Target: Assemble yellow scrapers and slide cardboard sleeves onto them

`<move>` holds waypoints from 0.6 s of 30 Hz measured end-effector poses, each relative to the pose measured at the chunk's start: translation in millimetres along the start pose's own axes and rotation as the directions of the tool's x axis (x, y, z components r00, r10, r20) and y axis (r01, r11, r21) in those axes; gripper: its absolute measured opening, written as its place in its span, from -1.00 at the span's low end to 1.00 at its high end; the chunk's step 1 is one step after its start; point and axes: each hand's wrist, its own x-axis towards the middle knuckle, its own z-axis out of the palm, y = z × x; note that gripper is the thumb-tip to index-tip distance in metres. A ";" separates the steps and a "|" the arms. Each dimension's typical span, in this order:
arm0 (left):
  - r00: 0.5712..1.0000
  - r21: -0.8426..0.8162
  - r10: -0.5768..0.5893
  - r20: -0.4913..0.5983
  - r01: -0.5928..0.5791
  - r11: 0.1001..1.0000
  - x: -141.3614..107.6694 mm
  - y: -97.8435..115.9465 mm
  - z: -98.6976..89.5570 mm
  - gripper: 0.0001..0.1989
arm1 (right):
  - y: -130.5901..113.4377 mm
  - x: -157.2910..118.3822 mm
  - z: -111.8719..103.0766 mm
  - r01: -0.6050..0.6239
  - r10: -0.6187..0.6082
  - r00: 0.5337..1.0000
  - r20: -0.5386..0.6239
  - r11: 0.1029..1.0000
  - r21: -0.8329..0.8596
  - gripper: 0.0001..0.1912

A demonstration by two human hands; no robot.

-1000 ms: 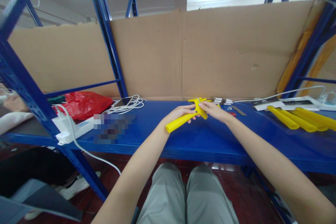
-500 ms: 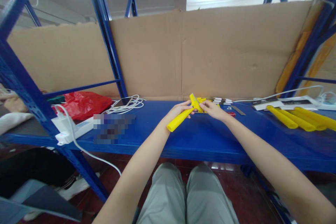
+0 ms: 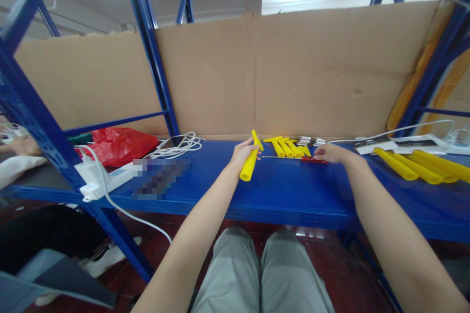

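My left hand point(image 3: 243, 152) is closed around a yellow T-shaped piece with a tube-like handle point(image 3: 249, 165). The handle's round end points toward me, and the crosspiece rises above my fingers. To the right, my right hand point(image 3: 328, 153) has its fingers closed on the red handle of a screwdriver point(image 3: 310, 160). Its thin metal shaft lies along the blue tabletop, pointing left. Just behind the shaft, several similar yellow T-shaped pieces point(image 3: 286, 148) lie in a row. Small white-and-black strips point(image 3: 310, 142) are stacked beside them.
Several yellow tubes point(image 3: 418, 168) lie on the right of the blue table point(image 3: 286, 195). A white power strip point(image 3: 110, 181), a coiled white cable point(image 3: 183, 144) and a red plastic bag point(image 3: 121, 146) are on the left. Cardboard point(image 3: 312, 73) stands behind. A co-worker's hand point(image 3: 25, 145) shows far left.
My right hand has left the yellow piece, moved right and taken hold of the screwdriver handle. My left hand has turned the yellow piece so its handle points more directly toward me.
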 end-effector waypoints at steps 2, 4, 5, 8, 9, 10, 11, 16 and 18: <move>1.000 -0.002 -0.006 -0.004 0.006 1.000 1.7 -0.6 -1.2 -0.31 | 4.8 1.3 1.6 0.046 -0.047 0.999 0.002 0.998 0.034 -0.71; 1.000 -0.001 -0.007 0.001 0.007 1.000 3.6 -1.8 -2.1 -0.31 | 3.6 1.7 3.0 0.075 -0.075 0.997 -0.002 0.996 0.052 -0.71; 1.000 0.002 -0.008 0.005 0.008 1.000 4.5 -2.4 -2.3 -0.31 | 1.2 1.6 3.6 0.079 -0.079 0.997 0.002 0.995 0.055 -0.72; 1.000 0.011 -0.012 0.016 0.012 1.000 6.7 -4.3 -2.3 -0.31 | -8.6 1.4 6.1 0.073 -0.075 0.997 0.024 0.996 0.057 -0.73; 1.000 0.016 -0.014 0.019 0.013 1.000 7.3 -4.9 -2.3 -0.32 | -11.7 1.5 7.0 0.079 -0.081 0.996 0.031 0.995 0.059 -0.73; 1.000 0.023 -0.016 0.021 0.015 1.000 7.8 -5.5 -2.2 -0.32 | -14.1 1.7 8.1 0.090 -0.092 0.995 0.037 0.994 0.061 -0.73; 1.000 0.033 -0.019 0.025 0.019 0.999 8.4 -6.1 -2.1 -0.33 | -15.9 2.2 9.1 0.105 -0.107 0.994 0.038 0.993 0.060 -0.72; 0.999 0.069 -0.039 0.030 0.037 0.997 11.0 -8.7 -2.2 -0.32 | -18.3 5.5 15.1 0.147 -0.147 0.988 0.051 0.989 0.009 -0.70; 0.999 0.073 -0.044 0.021 0.042 0.996 11.3 -8.9 -2.4 -0.32 | -19.5 5.3 17.8 0.138 -0.138 0.990 0.025 0.990 -0.009 -0.70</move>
